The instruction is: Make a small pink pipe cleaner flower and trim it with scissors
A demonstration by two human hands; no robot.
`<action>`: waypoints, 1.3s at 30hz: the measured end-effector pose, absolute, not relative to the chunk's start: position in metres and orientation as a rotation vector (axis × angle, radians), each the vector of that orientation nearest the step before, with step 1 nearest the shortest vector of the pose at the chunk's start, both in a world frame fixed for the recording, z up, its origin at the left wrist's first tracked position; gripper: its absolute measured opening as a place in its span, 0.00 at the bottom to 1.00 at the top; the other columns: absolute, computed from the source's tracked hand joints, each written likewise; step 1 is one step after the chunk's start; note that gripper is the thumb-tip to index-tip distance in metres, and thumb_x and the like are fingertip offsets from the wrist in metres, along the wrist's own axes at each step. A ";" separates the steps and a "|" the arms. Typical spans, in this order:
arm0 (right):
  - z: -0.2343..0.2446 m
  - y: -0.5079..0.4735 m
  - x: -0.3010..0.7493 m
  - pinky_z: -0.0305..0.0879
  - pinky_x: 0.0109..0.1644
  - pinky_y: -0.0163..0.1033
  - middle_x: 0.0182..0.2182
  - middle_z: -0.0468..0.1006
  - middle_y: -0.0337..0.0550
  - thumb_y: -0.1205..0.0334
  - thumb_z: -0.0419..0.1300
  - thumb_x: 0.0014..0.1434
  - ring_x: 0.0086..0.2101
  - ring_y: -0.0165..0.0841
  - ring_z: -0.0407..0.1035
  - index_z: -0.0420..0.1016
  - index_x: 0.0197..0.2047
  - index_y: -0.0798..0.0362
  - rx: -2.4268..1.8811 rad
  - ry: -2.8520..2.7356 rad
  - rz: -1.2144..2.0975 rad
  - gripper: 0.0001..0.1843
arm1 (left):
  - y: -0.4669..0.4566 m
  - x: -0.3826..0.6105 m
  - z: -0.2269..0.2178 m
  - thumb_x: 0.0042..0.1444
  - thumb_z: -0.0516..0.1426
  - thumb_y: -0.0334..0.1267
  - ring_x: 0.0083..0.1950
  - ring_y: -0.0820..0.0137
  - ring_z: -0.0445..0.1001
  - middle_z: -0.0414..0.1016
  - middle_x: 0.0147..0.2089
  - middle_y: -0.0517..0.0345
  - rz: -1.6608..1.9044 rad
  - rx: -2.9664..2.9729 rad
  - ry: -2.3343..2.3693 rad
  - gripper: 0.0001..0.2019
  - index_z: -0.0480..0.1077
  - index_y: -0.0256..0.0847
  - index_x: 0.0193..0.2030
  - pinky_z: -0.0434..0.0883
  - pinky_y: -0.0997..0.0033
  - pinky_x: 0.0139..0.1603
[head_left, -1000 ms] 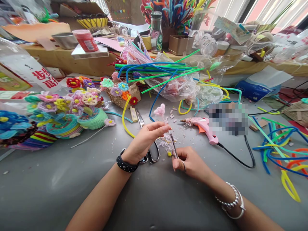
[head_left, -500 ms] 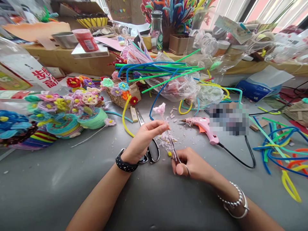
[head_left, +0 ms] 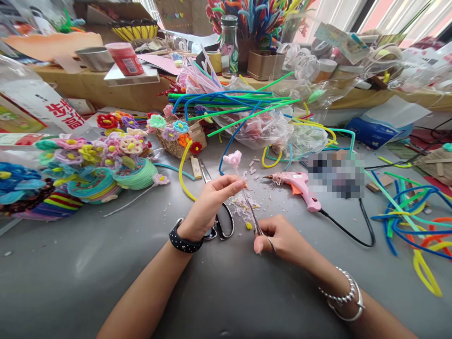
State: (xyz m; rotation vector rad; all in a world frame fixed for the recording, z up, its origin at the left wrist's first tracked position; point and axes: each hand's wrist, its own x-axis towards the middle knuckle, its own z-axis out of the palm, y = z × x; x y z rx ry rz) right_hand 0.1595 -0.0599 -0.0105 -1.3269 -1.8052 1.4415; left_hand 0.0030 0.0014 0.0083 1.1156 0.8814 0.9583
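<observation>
My left hand (head_left: 212, 205) pinches the thin stem of a small pink pipe-cleaner flower (head_left: 233, 159), holding it upright above the grey table (head_left: 70, 273). A black watch sits on that wrist. My right hand (head_left: 278, 238) is closed round the handles of small scissors (head_left: 253, 217), whose blades point up to the stem just below my left fingertips. Pink fluff trimmings (head_left: 243, 207) lie scattered under the blades. A silver bracelet circles my right wrist.
Large black-handled scissors (head_left: 221, 221) lie under my left hand. A pink glue gun (head_left: 300, 186) with a black cord rests to the right. Finished pipe-cleaner flower baskets (head_left: 106, 169) stand at the left. Loose pipe cleaners (head_left: 409, 221) sprawl at right; bags of them (head_left: 247, 113) fill the back.
The small scissors have worked slightly along the stem and my right hand shifted a little. The flower and my left hand stay almost in place.
</observation>
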 end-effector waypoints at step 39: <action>-0.013 -0.060 0.159 0.39 0.20 0.31 0.13 0.48 0.31 0.32 0.53 0.38 0.18 0.22 0.44 0.51 0.12 0.55 -1.357 -1.780 1.368 0.33 | 0.002 0.004 0.009 0.46 0.58 0.39 0.30 0.76 0.65 0.70 0.28 0.62 1.052 1.054 0.907 0.06 0.69 0.40 0.25 0.60 0.75 0.37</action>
